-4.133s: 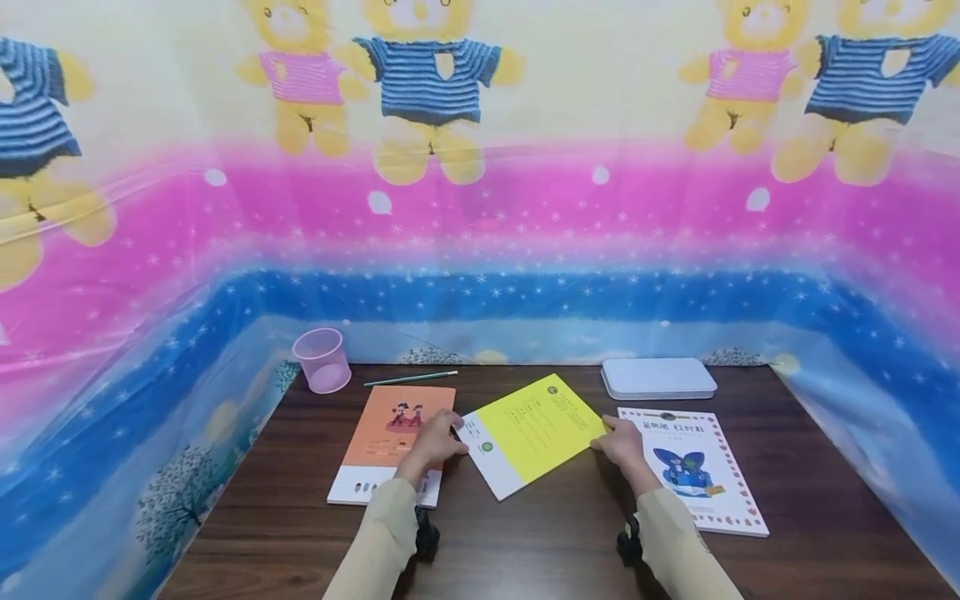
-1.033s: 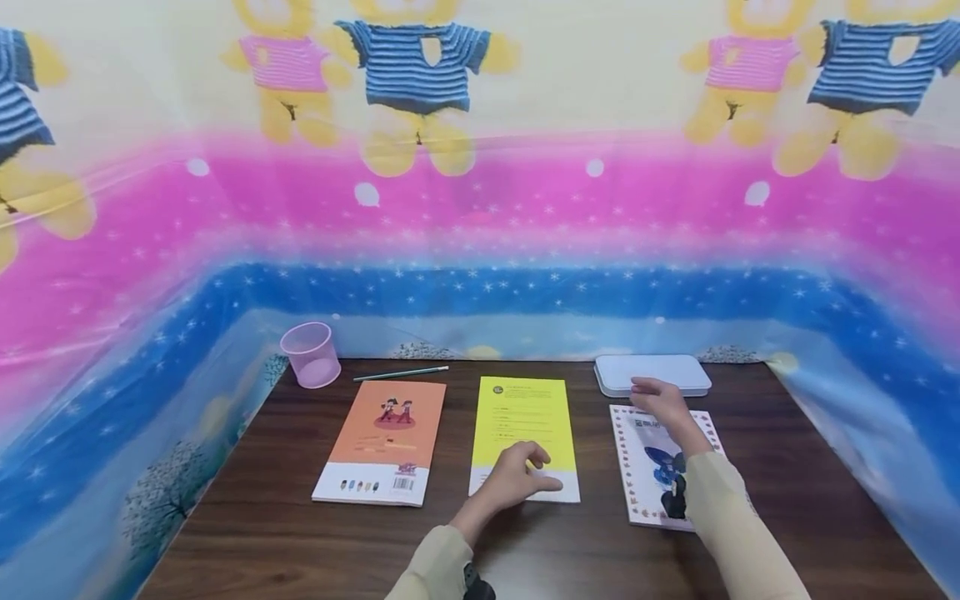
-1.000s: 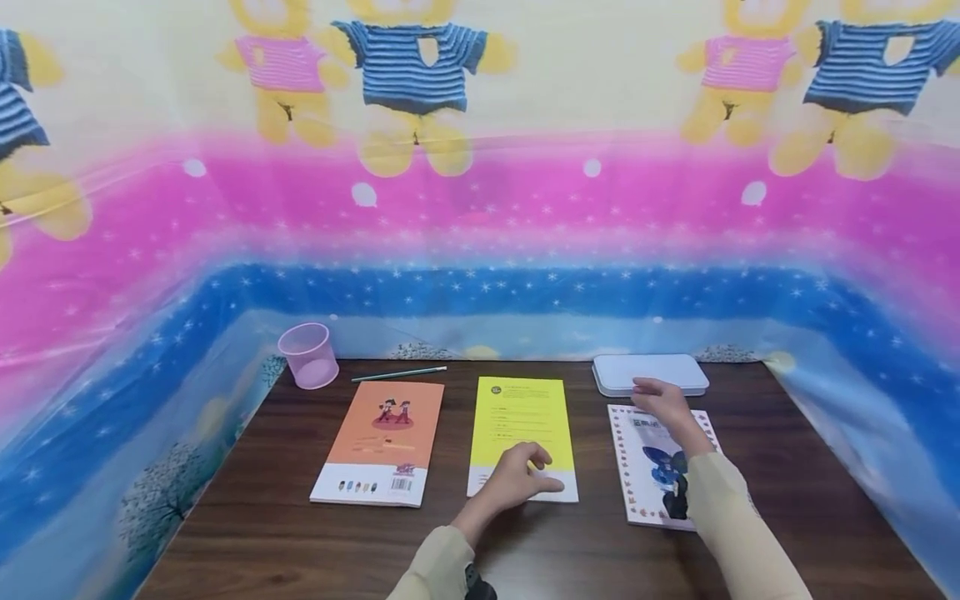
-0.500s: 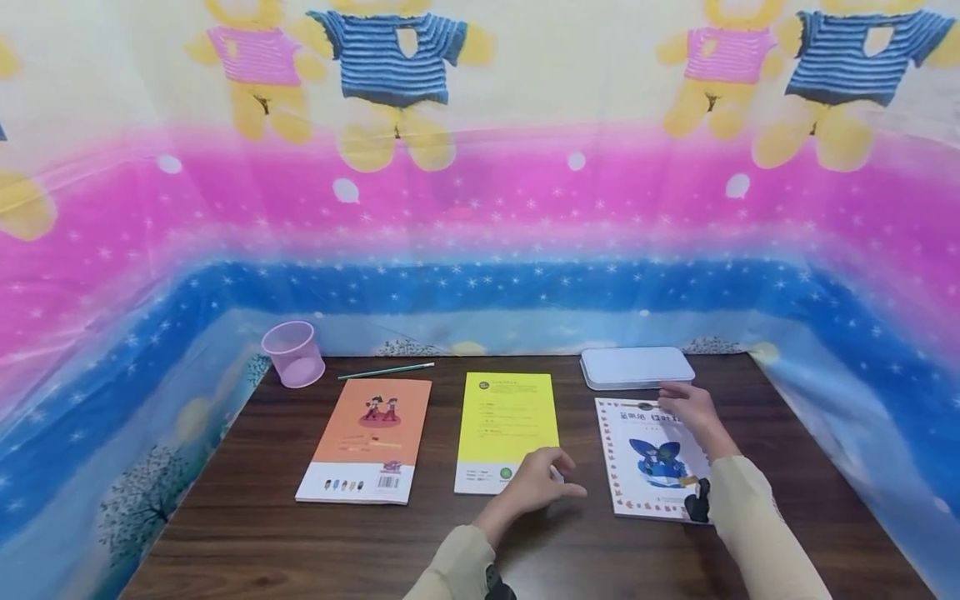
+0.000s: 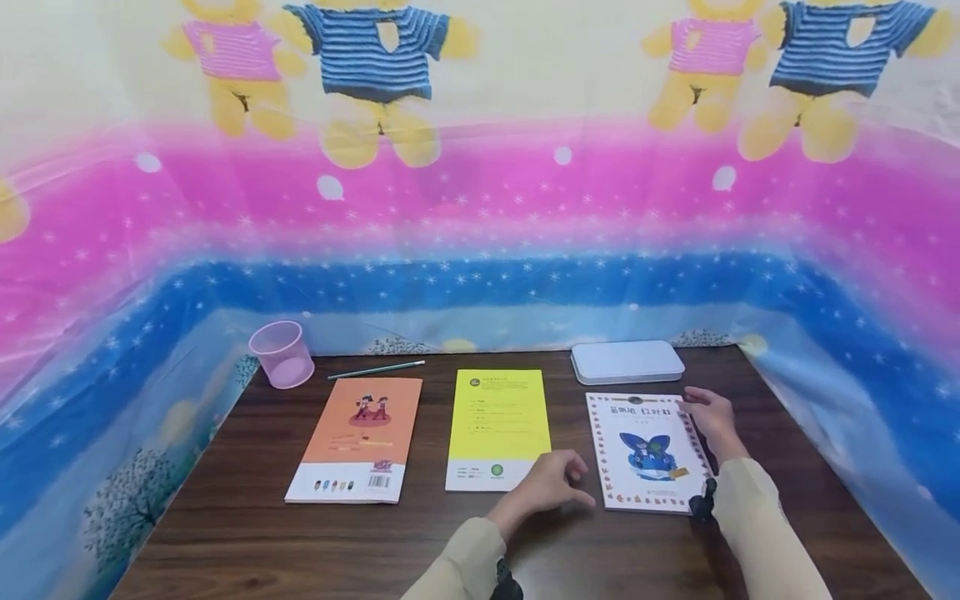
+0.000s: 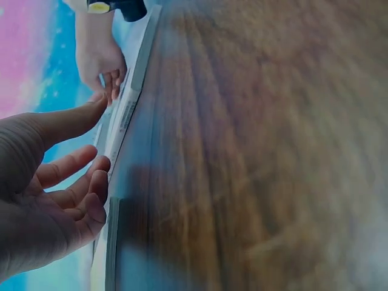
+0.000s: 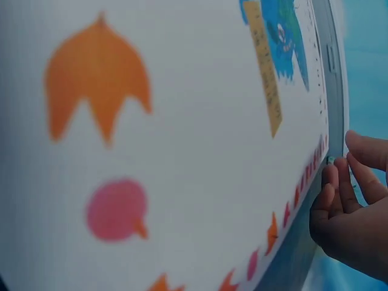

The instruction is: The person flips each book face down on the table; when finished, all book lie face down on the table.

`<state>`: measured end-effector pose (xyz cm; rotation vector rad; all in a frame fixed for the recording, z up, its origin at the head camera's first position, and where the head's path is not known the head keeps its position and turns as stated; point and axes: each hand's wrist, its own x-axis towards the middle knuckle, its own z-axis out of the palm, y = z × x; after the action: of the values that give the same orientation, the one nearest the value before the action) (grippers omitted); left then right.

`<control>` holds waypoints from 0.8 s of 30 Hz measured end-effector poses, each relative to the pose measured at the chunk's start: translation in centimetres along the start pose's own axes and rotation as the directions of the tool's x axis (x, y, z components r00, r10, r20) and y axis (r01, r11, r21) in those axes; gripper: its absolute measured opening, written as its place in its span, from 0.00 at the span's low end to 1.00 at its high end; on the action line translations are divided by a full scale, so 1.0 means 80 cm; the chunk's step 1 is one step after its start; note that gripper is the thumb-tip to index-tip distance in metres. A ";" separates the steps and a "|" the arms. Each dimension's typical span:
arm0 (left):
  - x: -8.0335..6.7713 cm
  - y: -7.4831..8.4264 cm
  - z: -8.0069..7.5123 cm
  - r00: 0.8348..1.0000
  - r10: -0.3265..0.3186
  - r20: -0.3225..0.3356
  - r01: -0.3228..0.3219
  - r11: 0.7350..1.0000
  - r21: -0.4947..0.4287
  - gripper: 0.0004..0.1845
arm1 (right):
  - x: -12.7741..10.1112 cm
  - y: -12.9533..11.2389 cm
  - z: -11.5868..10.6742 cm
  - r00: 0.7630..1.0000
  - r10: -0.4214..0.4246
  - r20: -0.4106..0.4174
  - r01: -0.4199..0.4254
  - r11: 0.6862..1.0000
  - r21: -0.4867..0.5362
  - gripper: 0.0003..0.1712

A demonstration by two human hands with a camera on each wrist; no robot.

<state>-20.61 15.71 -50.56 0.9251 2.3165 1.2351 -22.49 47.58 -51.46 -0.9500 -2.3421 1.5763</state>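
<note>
Three books are laid in a row on the surface: orange book [image 5: 354,437], yellow book [image 5: 498,427] and white butterfly book [image 5: 645,450] (squared up, apparently). The butterfly book's right edge is touched by the relaxed fingers of the right hand [image 5: 711,421]; nothing is held by the left hand [image 5: 551,483], loosely open beside the yellow book's near corner, so little alignment seems left

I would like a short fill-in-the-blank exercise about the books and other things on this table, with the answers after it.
1. The middle book has a ____ cover.
2. The right hand touches the edge of the book with a blue ____ on its cover.
3. The pencil lies between the orange book and the ____ cup.
4. The white case lies beyond the ____ book.

Answers: yellow; butterfly; pink; butterfly
</note>
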 end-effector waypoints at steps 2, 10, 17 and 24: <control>0.003 0.002 0.003 1.000 0.010 0.019 -0.011 0.999 0.037 0.23 | 0.002 0.002 -0.001 1.000 0.013 0.004 -0.013 1.000 0.003 0.33; 0.018 0.009 0.018 0.996 0.026 0.085 -0.038 0.990 0.138 0.25 | 0.018 0.017 0.000 0.998 0.007 0.062 -0.005 0.999 -0.034 0.36; 0.024 0.011 0.030 0.997 0.006 0.072 -0.017 0.988 0.154 0.24 | 0.030 0.024 -0.003 0.986 0.036 0.161 -0.028 0.998 -0.055 0.40; 0.027 0.013 0.034 1.000 -0.019 0.008 0.017 0.973 0.232 0.24 | 0.030 0.022 -0.015 0.978 0.016 0.210 0.001 0.996 -0.084 0.41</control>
<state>-20.17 19.25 -51.22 0.9790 2.4932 0.9640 -23.10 50.31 -52.99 -0.8463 -2.5668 1.6684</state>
